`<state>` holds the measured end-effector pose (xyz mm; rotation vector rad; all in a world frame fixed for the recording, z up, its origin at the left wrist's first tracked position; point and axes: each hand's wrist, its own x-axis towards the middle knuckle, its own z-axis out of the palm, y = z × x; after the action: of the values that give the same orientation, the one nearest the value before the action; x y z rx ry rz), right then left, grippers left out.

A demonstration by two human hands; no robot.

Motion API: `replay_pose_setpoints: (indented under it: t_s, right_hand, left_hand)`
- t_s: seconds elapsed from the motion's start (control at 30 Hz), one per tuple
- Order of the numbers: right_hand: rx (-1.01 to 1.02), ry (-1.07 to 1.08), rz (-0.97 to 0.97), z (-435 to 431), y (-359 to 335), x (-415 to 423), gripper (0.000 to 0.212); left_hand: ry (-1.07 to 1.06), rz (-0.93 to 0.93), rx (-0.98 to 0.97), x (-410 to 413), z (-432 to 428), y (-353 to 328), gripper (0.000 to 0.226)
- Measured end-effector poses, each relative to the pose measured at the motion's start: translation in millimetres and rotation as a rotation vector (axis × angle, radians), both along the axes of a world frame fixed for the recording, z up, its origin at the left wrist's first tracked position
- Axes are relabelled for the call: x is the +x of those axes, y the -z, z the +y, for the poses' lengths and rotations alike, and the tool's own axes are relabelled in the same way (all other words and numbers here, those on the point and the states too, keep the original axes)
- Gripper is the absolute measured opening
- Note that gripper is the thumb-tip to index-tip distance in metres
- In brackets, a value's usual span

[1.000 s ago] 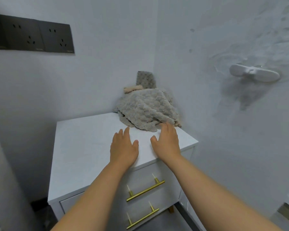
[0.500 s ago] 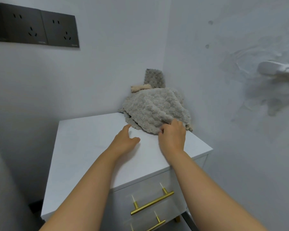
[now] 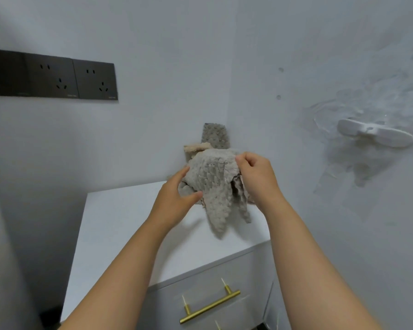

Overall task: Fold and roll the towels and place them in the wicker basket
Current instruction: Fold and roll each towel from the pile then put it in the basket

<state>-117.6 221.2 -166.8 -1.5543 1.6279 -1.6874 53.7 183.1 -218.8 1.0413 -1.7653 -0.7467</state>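
- right hand (image 3: 255,178) pinches towel (image 3: 212,184) by its top edge; it hangs lengthwise straight down over the cabinet (image 3: 129,225)
- left hand (image 3: 174,202) cups its left side, can't tell if it's gripping

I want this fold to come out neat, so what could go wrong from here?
The grey towel hangs bunched, pinched at its top edge by the right hand, so it may slip or fold crooked. The left hand grips a wad, not a corner. Lifting might also drag the beige towel just behind it.
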Motion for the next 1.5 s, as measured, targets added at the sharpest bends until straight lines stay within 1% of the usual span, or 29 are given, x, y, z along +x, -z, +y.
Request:
replay_pose_setpoints:
  t_s: [0.1, 0.2, 0.3, 0.37, 0.4, 0.47, 0.5, 0.53, 0.57, 0.6, 0.67, 0.7, 0.73, 0.77, 0.87, 0.97, 1.03, 1.1, 1.17, 1.2, 1.23, 1.27, 1.3, 1.33, 1.37, 1.4, 1.43, 1.5]
  right_hand:
    - [0.055, -0.061, -0.045, 4.9, -3.6, -3.4, 0.036]
    - [0.063, -0.124, -0.135, 14.6, -14.3, -7.0, 0.028]
    - [0.018, -0.071, -0.131, 17.5, -21.8, -10.4, 0.026]
    - [0.011, -0.004, -0.117, 16.7, -21.7, -12.0, 0.027]
    - [0.024, 0.016, -0.129, 15.5, -20.2, -13.0, 0.028]
    - [0.051, 0.017, -0.192, 16.2, -17.9, -13.7, 0.03]
    - [0.056, 0.014, -0.221, 17.3, -17.1, -13.4, 0.032]
    - [0.054, 0.018, -0.234, 17.0, -16.2, -13.3, 0.033]
    - [0.05, 0.03, -0.232, 15.7, -14.9, -14.0, 0.034]
    - [0.051, 0.047, -0.222, 13.4, -13.1, -15.5, 0.034]
    - [0.06, 0.08, -0.214, 11.3, -10.8, -17.6, 0.035]
    - [0.061, 0.109, -0.202, 10.7, -9.2, -19.2, 0.035]
    - [0.057, 0.15, -0.194, 9.5, -6.8, -21.5, 0.037]
    - [0.052, 0.191, -0.196, 9.4, -4.5, -23.7, 0.04]
    - [0.1, 0.252, -0.203, 11.4, 2.4, -29.7, 0.043]
    - [0.208, 0.143, -0.188, 19.4, 0.0, -32.6, 0.045]
    - [0.311, 0.017, -0.149, 29.7, -6.4, -33.9, 0.044]
    - [0.394, -0.109, 0.001, 38.3, -11.9, -37.4, 0.037]
    - [0.503, -0.184, 0.217, 40.3, -11.8, -42.5, 0.026]
    - [0.575, -0.168, 0.328, 38.9, -9.4, -45.4, 0.038]
    - [0.63, -0.15, 0.429, 36.9, -6.0, -47.2, 0.06]
    - [0.669, -0.088, 0.487, 32.3, -1.6, -48.6, 0.052]
    - [0.638, -0.014, 0.494, 31.3, 0.0, -46.5, 0.033]
    - [0.617, 0.072, 0.448, 28.0, 4.8, -47.3, 0.031]
    - [0.58, 0.133, 0.382, 25.8, 8.1, -48.2, 0.023]
    - [0.543, 0.165, 0.307, 25.4, 10.3, -47.3, 0.022]
    - [0.521, 0.162, 0.216, 24.0, 11.2, -48.2, 0.023]
    - [0.471, 0.047, -0.041, 23.6, 5.6, -46.5, 0.021]
  left_hand:
    - [0.019, -0.002, -0.036, -6.9, 3.7, -4.8, 0.066]
    - [0.047, -0.023, -0.052, -13.6, 7.4, -8.5, 0.061]
    - [0.155, -0.023, -0.02, -20.2, 14.0, -11.8, 0.065]
    - [0.297, 0.008, 0.033, -24.3, 20.2, -12.2, 0.075]
    - [0.364, 0.007, 0.067, -26.4, 22.2, -11.2, 0.085]
    - [0.451, -0.048, 0.106, -31.0, 27.6, -9.2, 0.106]
    - [0.473, -0.079, 0.104, -33.6, 30.2, -8.5, 0.109]
    - [0.485, -0.086, 0.095, -36.9, 33.1, -8.3, 0.105]
    - [0.477, -0.073, 0.072, -40.2, 35.9, -8.4, 0.097]
    - [0.433, -0.053, 0.029, -42.8, 38.5, -8.4, 0.085]
    - [0.272, -0.011, -0.067, -45.3, 38.9, -9.3, 0.057]
    - [0.213, 0.006, -0.066, -43.9, 36.6, -9.9, 0.043]
    - [0.195, 0.034, -0.023, -41.4, 32.7, -9.0, 0.031]
    - [0.219, 0.074, 0.037, -38.7, 29.3, -8.3, 0.025]
    - [0.315, 0.186, 0.193, -30.4, 22.6, -7.4, 0.019]
    - [0.313, 0.379, 0.32, -24.1, 18.8, -10.2, 0.013]
    - [0.308, 0.525, 0.423, -18.8, 14.1, -12.3, 0.012]
    - [0.294, 0.628, 0.517, -13.7, 6.8, -11.4, 0.016]
    - [0.289, 0.702, 0.604, -9.7, 2.2, -9.0, 0.027]
    - [0.305, 0.735, 0.645, -7.7, 1.9, -8.3, 0.033]
    - [0.342, 0.752, 0.68, -5.0, 0.2, -6.6, 0.041]
    - [0.399, 0.749, 0.7, -1.7, -1.3, -5.3, 0.05]
    - [0.461, 0.739, 0.713, 2.0, -1.8, -4.9, 0.058]
    - [0.494, 0.72, 0.716, 5.0, -3.2, -3.8, 0.063]
    - [0.503, 0.7, 0.713, 6.8, -4.4, -3.2, 0.066]
    - [0.479, 0.666, 0.708, 7.1, -3.8, -4.1, 0.066]
    - [0.434, 0.636, 0.695, 6.7, -3.2, -5.9, 0.059]
    - [0.307, 0.595, 0.665, 4.9, 1.2, -14.0, 0.03]
